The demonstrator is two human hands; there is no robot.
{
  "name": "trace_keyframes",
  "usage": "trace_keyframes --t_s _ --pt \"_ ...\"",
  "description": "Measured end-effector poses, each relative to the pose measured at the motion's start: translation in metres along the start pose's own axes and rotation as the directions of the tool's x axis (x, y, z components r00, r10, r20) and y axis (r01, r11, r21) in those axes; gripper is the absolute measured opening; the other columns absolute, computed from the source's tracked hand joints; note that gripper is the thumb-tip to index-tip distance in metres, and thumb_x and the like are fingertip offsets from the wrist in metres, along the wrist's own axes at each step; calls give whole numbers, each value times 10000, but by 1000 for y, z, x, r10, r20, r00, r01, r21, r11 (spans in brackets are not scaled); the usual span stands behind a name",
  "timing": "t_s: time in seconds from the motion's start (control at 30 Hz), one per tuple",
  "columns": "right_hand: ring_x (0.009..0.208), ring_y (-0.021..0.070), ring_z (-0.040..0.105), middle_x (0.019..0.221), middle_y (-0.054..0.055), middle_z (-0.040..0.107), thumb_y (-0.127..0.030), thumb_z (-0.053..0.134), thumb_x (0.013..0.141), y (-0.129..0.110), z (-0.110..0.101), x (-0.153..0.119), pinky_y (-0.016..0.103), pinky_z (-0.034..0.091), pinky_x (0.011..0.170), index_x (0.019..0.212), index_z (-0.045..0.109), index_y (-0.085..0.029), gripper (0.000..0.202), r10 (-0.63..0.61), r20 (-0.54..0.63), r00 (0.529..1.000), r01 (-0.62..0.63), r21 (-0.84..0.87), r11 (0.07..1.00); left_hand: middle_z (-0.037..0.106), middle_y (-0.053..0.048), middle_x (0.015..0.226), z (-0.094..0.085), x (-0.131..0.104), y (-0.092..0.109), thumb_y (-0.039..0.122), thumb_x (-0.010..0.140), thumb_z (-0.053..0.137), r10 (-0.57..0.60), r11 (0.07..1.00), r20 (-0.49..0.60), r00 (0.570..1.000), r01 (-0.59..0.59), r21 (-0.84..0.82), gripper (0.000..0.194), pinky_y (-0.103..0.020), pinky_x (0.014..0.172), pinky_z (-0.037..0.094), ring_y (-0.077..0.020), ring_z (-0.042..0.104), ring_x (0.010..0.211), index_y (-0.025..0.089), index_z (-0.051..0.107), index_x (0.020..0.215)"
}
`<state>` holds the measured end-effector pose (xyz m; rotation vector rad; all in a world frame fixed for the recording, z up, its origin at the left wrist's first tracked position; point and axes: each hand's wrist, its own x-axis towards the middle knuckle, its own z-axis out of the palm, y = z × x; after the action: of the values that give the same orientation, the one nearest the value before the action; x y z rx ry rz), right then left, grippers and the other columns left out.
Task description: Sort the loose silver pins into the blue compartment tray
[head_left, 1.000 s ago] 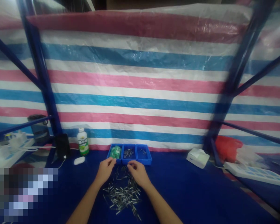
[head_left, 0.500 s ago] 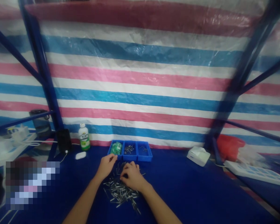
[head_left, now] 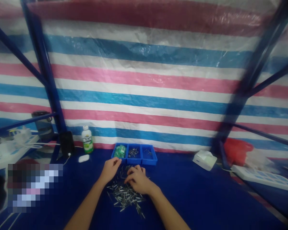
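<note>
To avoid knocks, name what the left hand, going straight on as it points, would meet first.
Probably the leftmost blue rectangular plastic bin, just ahead of the left hand, though depth is unclear.

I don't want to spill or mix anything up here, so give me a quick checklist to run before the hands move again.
1. Right hand at the pile of thin metal pieces: ok, fingers over its far edge.
2. Piece gripped in the right hand: cannot tell, the fingertips are too small and blurred.
3. Left hand holding a piece: cannot tell, its thumb and fingers are close together near the left bin.
4. Blue bins upright and side by side: ok.
5. Pieces all in one heap: not ok, loose pieces lie between the pile and the bins.
6. Bottle upright, away from the pile: ok.
</note>
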<state>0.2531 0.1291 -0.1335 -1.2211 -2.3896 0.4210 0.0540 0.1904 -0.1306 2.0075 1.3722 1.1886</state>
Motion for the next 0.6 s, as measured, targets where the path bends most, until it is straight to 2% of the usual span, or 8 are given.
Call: trace_keyframes --t_s 0.13,0.3,0.5,0.6 --pt "1048 237 386 1103 16 574 -261 580 887 5 -2 1 426 250 910 968 735 -374 208 17 14 1000 -17 14 1000 576 20 592 0 2 -3 519 871 480 -3 1000 5 1000 3 -9 421 -238 577 353 -146 507 581 173 631 685" --pt "1065 237 389 1109 12 575 -305 630 868 4 -4 1 428 245 915 928 737 -351 131 22 1 1000 -22 -24 999 570 23 583 0 1 -1 513 860 490 -4 1000 -4 1000 4 -15 413 -233 566 347 -141 493 571 176 621 661" --pt "1083 232 374 1157 17 556 -185 509 918 5 -2 -1 420 259 911 996 725 -376 300 5 -13 1000 -5 -32 999 572 22 572 0 0 0 516 853 495 -5 1000 -9 1000 5 -18 415 -235 562 349 -143 497 560 180 613 638" --pt "1105 244 359 1195 9 540 -227 549 905 7 -1 1 434 253 931 982 728 -387 252 -11 11 1000 11 -28 1000 577 22 578 1 2 -2 506 860 491 -1 1000 -7 1000 1 -13 409 -235 567 351 -144 503 562 178 624 656"
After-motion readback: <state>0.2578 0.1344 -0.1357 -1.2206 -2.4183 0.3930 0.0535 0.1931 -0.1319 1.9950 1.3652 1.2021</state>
